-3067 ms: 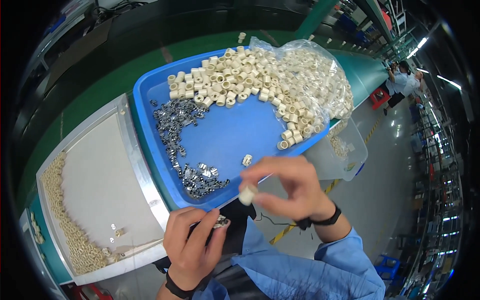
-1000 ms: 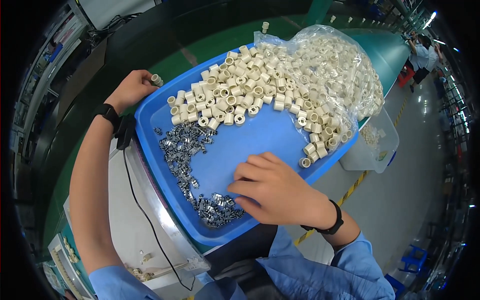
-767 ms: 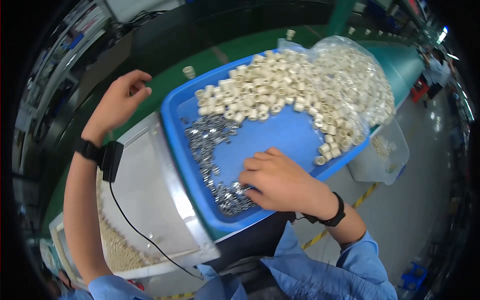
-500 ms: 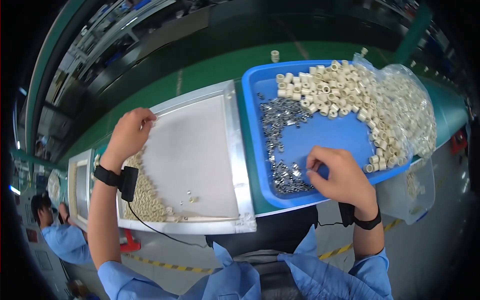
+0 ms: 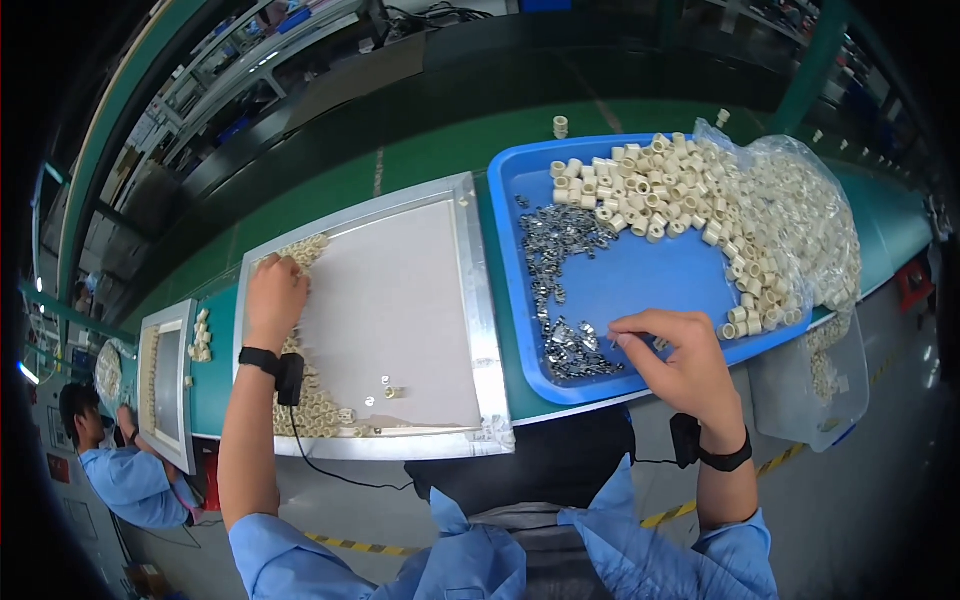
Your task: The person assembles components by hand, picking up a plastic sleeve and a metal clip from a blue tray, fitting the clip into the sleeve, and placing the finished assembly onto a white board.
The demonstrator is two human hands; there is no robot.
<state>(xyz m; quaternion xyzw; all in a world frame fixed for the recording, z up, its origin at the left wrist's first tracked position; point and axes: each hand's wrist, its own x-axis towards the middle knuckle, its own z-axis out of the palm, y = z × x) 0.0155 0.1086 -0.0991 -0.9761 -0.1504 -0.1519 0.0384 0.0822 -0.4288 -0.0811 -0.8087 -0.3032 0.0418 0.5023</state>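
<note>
My left hand (image 5: 276, 298) lies knuckles up on a row of cream plastic rings (image 5: 312, 405) along the left side of a grey metal-framed tray (image 5: 400, 290). Its fingers curl down onto the rings and hide what is under them. My right hand (image 5: 682, 365) reaches into a blue tray (image 5: 650, 282). Its thumb and forefinger pinch together at the near end of a strip of small metal clips (image 5: 558, 262). A heap of cream rings (image 5: 680, 188) fills the far side of the blue tray and spills from a clear plastic bag (image 5: 805, 225).
A single ring (image 5: 560, 125) stands on the green bench beyond the blue tray. A second framed tray (image 5: 165, 385) lies at far left, where a person in blue (image 5: 110, 465) works. Another clear bag (image 5: 812, 372) hangs off the bench's near right edge.
The view has swung left and widened. My left hand went from the blue tray's far corner to the ring row in the grey tray. My right hand stayed at the clips.
</note>
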